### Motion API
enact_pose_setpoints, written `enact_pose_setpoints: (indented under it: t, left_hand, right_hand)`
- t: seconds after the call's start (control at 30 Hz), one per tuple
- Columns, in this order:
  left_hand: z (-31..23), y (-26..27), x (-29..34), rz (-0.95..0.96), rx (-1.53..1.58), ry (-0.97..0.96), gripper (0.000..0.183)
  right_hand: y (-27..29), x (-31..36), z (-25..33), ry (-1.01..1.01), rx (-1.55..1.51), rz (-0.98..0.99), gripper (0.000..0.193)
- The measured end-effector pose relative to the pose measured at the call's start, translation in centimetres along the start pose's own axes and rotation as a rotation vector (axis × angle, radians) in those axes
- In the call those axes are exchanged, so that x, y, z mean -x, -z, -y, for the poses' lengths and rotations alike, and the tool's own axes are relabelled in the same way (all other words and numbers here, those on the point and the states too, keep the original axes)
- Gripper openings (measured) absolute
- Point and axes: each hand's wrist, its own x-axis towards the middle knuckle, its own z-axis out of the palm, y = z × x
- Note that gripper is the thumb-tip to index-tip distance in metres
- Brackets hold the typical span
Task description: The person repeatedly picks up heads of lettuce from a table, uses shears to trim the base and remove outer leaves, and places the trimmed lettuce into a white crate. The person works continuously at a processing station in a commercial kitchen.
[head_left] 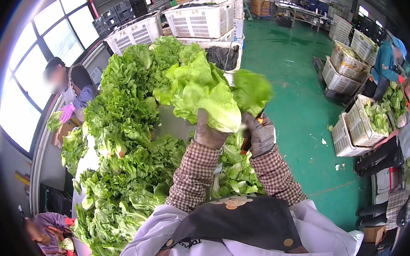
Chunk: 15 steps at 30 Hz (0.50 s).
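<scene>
My left hand (209, 130), in a dark grey glove, is closed round the base of a light green lettuce head (203, 93), its pale stem end tilted toward my right hand. The gloved right hand (260, 134) grips what looks like a small knife (246, 145) with a black and orange-red handle; its blade does not show clearly. Just above that hand is a green lettuce leaf (253, 91), smeared by motion. Whether the fingers pinch it or it still joins the head, I cannot tell. Below and left of my hands lies a large pile of lettuce (126, 99) on a table.
White plastic crates (200, 20) stand stacked beyond the table. Green floor (295, 101) stretches to the right, with scraps on it. Co-workers handle greens at the left (73, 90), lower left (54, 240) and far right (385, 70), there beside crates of lettuce (367, 118).
</scene>
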Motion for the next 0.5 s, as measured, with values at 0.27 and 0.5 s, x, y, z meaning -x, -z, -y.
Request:
enact_pose_setpoints:
  t: [0.27, 0.5]
  left_hand:
    - [-1.9, 2.7, -0.1, -0.346, -0.024, -0.163, 0.073]
    - [0.1, 0.3, 1.1, -0.253, -0.371, -0.222, 0.103]
  right_hand:
    - [2.2, -3.5, -0.9, 0.196, 1.154, -0.058, 0.096]
    - [-2.6, -0.1, -1.4, 0.664, 0.846, 0.086, 0.04]
